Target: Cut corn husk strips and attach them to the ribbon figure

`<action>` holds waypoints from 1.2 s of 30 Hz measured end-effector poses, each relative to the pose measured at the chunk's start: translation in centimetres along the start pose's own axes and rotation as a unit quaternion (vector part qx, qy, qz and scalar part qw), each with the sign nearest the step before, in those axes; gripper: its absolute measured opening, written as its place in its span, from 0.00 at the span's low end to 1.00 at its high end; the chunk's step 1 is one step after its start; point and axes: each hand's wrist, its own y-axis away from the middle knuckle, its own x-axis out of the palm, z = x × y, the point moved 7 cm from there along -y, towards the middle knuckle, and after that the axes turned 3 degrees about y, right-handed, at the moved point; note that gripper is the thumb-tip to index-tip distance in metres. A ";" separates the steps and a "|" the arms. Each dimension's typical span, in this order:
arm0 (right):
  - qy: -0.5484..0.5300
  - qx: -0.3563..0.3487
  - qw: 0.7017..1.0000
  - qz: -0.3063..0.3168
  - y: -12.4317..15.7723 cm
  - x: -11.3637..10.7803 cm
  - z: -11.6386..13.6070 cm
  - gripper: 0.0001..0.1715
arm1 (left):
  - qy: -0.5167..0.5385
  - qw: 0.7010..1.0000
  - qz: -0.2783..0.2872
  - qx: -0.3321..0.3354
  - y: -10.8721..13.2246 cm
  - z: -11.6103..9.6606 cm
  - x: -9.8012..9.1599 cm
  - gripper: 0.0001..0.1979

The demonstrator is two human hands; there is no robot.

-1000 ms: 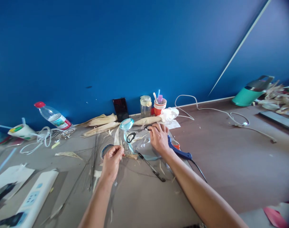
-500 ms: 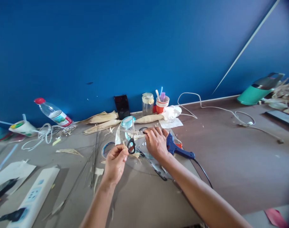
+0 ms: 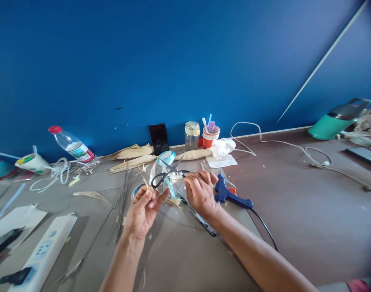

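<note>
My right hand (image 3: 200, 191) grips black-handled scissors (image 3: 164, 175) by one loop, lifted off the table with the blades pointing up and back. My left hand (image 3: 143, 208) is raised beside them, thumb and forefinger pinched on a small strip of dried husk (image 3: 146, 185), the other fingers loosely spread. The second scissor loop hangs just above my left fingertips. A clear glass with pale blue ribbon (image 3: 162, 163) stands right behind both hands. A blue glue gun (image 3: 229, 195) lies to the right of my right wrist.
Dried corn husks (image 3: 133, 157) lie along the blue wall with a phone (image 3: 159, 138), a jar (image 3: 191, 136) and an orange cup (image 3: 210, 137). A water bottle (image 3: 72, 147), white cables (image 3: 56, 174), thin wires (image 3: 122, 202) and a power strip (image 3: 44, 253) are at left; a teal jug (image 3: 334, 122) far right.
My right hand picked the scissors up off the table and brought them toward my left hand. My left hand rose slightly with the husk strip.
</note>
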 end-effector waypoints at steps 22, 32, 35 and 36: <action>-0.041 -0.064 0.993 -0.089 0.2 -0.5 1.0 0.07 | 0.034 0.999 0.029 0.016 -0.2 -0.6 -0.1 0.06; -0.104 0.071 0.992 -0.032 0.0 0.7 0.2 0.07 | 0.006 0.996 0.082 0.036 0.5 -0.5 1.2 0.07; -0.127 0.097 0.987 -0.018 -0.2 0.8 -0.2 0.09 | 0.004 0.996 0.088 0.034 0.6 -0.3 1.3 0.07; -0.131 0.106 0.986 -0.010 -0.2 0.9 -0.4 0.09 | 0.004 0.996 0.087 0.035 0.6 -0.3 1.3 0.07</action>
